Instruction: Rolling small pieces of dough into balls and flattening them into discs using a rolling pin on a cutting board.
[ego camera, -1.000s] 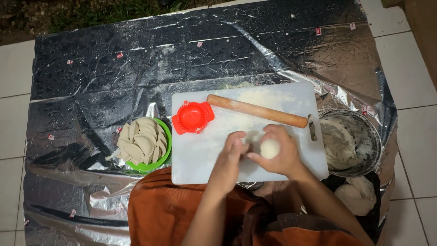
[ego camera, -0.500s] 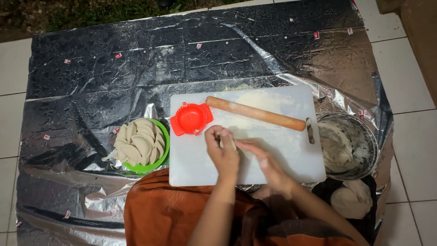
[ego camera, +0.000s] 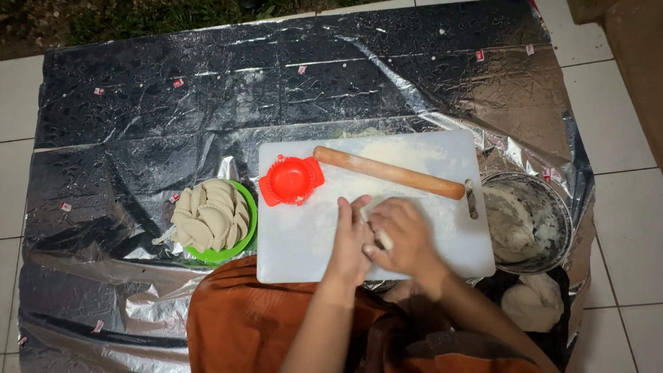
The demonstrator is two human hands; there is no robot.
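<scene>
Both hands meet over the white cutting board (ego camera: 304, 242). My left hand (ego camera: 351, 238) lies flat with fingers together, its palm against a small piece of pale dough (ego camera: 384, 239). My right hand (ego camera: 402, 233) is curled over the same piece from the right, so only a sliver of dough shows between the palms. A wooden rolling pin (ego camera: 390, 172) lies diagonally across the far part of the board, just beyond my hands. A red round dumpling press (ego camera: 291, 179) sits at the board's far left corner.
A green bowl (ego camera: 243, 238) heaped with folded raw dumplings (ego camera: 207, 214) stands left of the board. A metal bowl (ego camera: 526, 222) smeared with dough stands to the right, with a dough lump (ego camera: 530, 304) nearer me. Silver foil sheeting (ego camera: 138, 138) covers the tiled floor.
A second ago I held a round dough ball up between both hands. My hands have come down onto the board and closed flat around the dough.
</scene>
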